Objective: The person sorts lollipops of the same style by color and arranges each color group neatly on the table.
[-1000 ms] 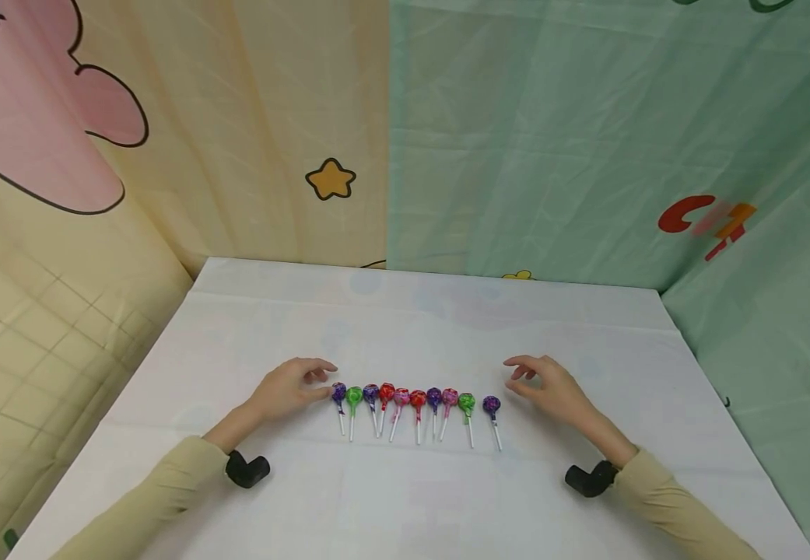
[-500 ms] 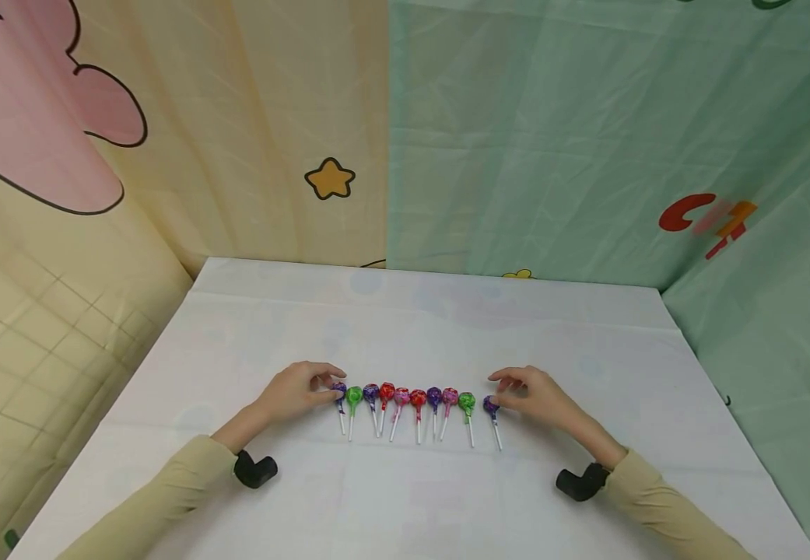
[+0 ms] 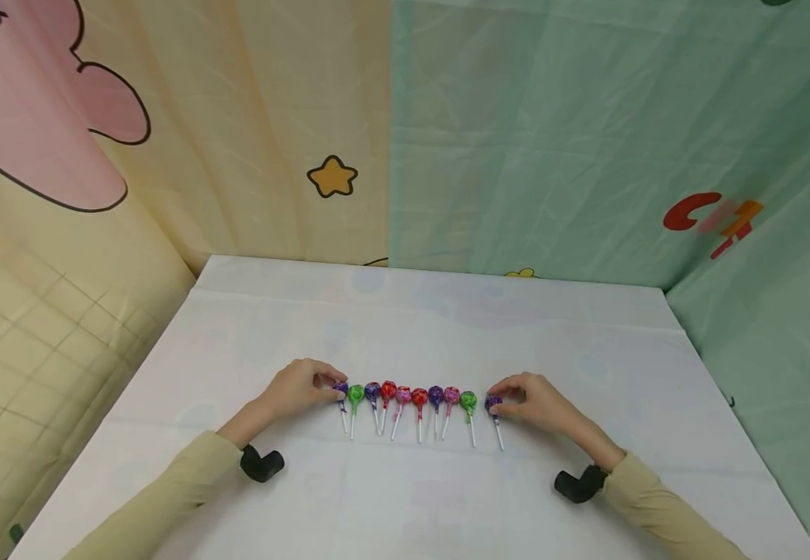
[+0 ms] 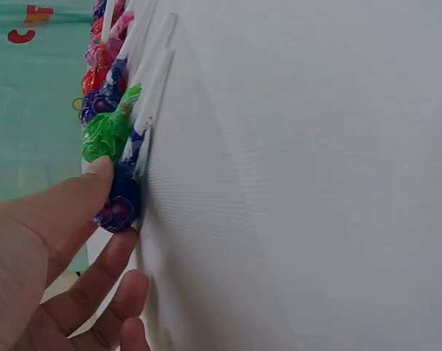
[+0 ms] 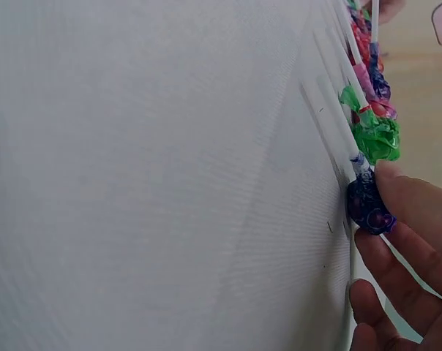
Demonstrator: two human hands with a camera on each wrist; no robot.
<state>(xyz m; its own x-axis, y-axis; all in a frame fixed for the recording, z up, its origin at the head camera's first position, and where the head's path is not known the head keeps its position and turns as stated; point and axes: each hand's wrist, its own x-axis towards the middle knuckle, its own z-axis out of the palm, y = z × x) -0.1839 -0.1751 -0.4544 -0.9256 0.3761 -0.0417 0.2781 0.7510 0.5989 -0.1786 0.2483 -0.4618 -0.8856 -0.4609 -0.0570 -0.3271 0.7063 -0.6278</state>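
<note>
A row of wrapped lollipops lies on the white table, sticks toward me. At its left end, my left hand pinches a purple lollipop by its head between thumb and fingers. My right hand pinches another purple lollipop at the right end, thumb on one side of the head and fingers on the other. A green lollipop sits close beside the left one. Another green lollipop neighbours the right one, across a wider gap. Between them lie red, pink and purple lollipops, among them a red one.
The white tabletop spreads around the row. Behind it hang a yellow curtain and a green curtain. A black wrist camera is strapped on my left wrist, and another black camera on my right.
Both hands have moved inward to the row's ends, and thumbs and fingers have closed on the two end purple lollipops. The lollipops stay in place.
</note>
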